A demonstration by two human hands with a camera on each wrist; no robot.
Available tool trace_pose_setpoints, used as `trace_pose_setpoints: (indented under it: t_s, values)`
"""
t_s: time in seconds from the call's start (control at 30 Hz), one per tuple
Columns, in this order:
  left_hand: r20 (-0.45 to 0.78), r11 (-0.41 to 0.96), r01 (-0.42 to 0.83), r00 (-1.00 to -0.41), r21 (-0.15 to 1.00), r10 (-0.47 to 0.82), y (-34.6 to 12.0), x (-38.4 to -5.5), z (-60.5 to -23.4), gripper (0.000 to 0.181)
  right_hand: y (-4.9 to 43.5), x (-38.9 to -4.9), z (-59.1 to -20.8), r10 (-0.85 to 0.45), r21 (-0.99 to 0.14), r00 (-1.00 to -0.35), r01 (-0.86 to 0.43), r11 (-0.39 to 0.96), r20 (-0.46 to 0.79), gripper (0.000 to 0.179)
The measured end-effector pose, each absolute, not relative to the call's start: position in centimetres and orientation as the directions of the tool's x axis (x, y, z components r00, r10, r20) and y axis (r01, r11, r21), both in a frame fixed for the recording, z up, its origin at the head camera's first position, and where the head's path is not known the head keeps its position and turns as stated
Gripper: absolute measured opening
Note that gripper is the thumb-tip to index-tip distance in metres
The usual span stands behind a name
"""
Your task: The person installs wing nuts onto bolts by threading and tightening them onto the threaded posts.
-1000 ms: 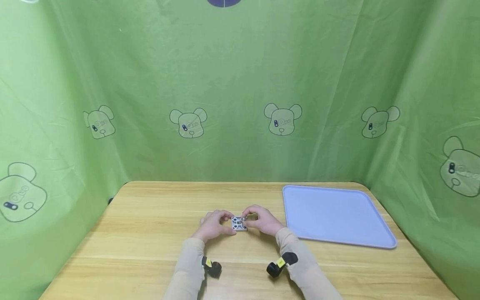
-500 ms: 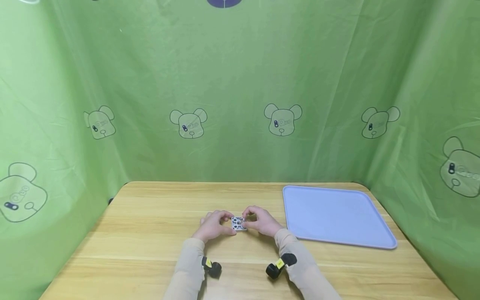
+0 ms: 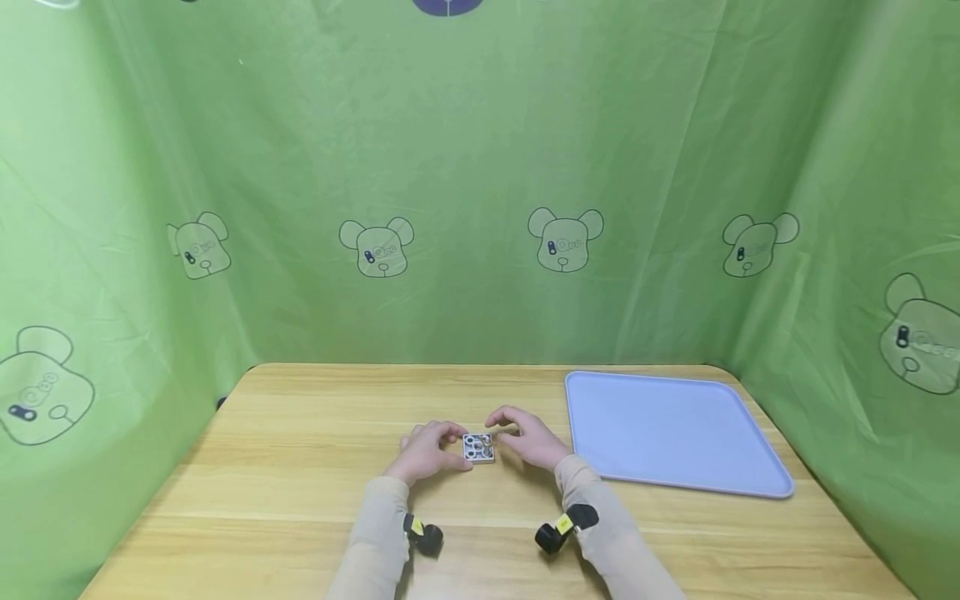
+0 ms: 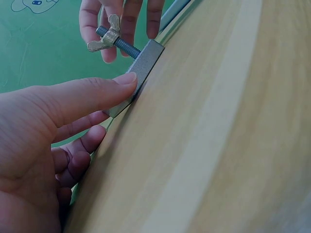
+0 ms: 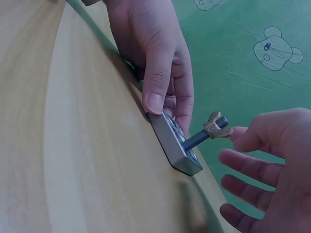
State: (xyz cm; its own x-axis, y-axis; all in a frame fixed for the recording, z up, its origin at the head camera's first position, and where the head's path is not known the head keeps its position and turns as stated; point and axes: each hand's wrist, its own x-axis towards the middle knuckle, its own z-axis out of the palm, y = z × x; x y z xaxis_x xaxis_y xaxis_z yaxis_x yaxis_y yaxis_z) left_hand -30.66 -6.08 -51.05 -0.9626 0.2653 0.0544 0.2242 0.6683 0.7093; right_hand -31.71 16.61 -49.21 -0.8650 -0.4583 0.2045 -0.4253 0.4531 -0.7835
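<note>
A small square metal block point(image 3: 478, 448) with round holes lies on the table between the hands. From its top face a threaded bolt point(image 5: 196, 141) sticks up near one corner. A wing nut point(image 4: 110, 40) sits on the bolt close to its free end. My left hand point(image 3: 423, 452) holds the block by its side, thumb and fingers on opposite edges. My right hand point(image 3: 531, 442) is beside the wing nut with its fingers spread apart; in the right wrist view one fingertip is at a wing, and I cannot tell if it touches.
The wooden table point(image 3: 300, 517) reaches out on all sides of the hands. A shallow lilac tray point(image 3: 675, 433) lies at the right, beyond the right forearm. A green curtain point(image 3: 465, 317) stands behind the table and along both sides.
My right hand's fingers have spread from a pinch at the bolt, and the hand has shifted slightly right. The left hand and the block have stayed in place.
</note>
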Motion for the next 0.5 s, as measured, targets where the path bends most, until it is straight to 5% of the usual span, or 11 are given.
trace_pose_setpoints:
  t_s: [0.5]
  values:
    - [0.055,0.662,0.226,-0.962,0.715,0.269,-6.06,-30.68,-51.06,0.055,16.46,-31.62,-49.11,-0.517,-0.785,-0.836,-0.44,0.435,0.182,0.024]
